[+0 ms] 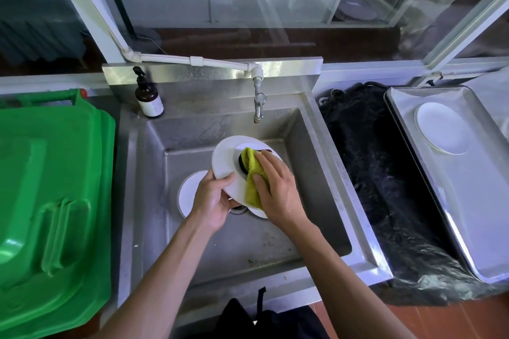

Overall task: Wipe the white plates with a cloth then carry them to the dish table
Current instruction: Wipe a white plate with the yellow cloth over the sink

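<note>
Over the steel sink [311,162] I hold a white plate [227,157], tilted. My left hand [213,201] grips its near rim, thumb on top. My right hand [275,187] presses a yellow-green cloth [252,173] flat against the plate's face, fingers straight; a dark patch shows at the cloth's far edge. Below, on the sink floor, lies a second white plate [188,192], and the rim of a third plate [259,212] peeks out under my right hand. Another white plate [442,126] rests on the metal tray [468,201] at the right.
A tap [259,104] hangs over the sink's back, with a brown pump bottle [148,96] at the back left corner. A green bin lid [52,201] fills the left side. A bin lined with a black bag [385,187] sits between sink and tray.
</note>
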The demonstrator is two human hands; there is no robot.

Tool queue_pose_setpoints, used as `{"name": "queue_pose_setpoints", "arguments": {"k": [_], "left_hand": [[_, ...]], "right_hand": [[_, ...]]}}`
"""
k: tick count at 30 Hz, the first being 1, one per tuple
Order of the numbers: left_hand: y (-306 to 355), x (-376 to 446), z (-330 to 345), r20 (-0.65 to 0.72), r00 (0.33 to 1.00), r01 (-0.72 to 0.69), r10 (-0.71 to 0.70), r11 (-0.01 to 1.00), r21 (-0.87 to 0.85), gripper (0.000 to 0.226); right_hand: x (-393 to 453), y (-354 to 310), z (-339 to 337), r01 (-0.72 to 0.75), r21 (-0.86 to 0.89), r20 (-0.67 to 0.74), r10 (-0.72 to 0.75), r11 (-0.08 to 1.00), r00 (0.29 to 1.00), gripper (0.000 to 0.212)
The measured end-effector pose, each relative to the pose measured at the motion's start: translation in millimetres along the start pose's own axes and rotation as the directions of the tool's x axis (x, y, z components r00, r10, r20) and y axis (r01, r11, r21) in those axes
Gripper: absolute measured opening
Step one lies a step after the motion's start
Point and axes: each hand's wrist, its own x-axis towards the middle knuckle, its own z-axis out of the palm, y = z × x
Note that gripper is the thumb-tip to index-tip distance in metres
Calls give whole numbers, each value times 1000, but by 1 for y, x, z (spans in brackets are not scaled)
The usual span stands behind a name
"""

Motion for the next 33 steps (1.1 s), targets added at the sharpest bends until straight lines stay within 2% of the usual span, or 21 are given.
{"name": "queue_pose_setpoints", "arguments": {"k": [8,16,25,33], "left_hand": [[-4,0,8,6,1000,6,-6,999,-39,30],[-4,1,11,-11,1000,-17,15,987,-161,33],[-3,-4,5,66,995,-68,75,993,-101,37],[1,-8,-4,151,987,-45,51,998,-41,51]], "right_hand": [[-19,-11,15,-35,-81,-28,33,996,999,42],[-32,-18,21,-88,-125,-73,79,988,994,45],[-6,-9,10,-353,41,-101,356,935,929,51],[11,-4,-3,-405,90,-124,414,910,902,52]]}}
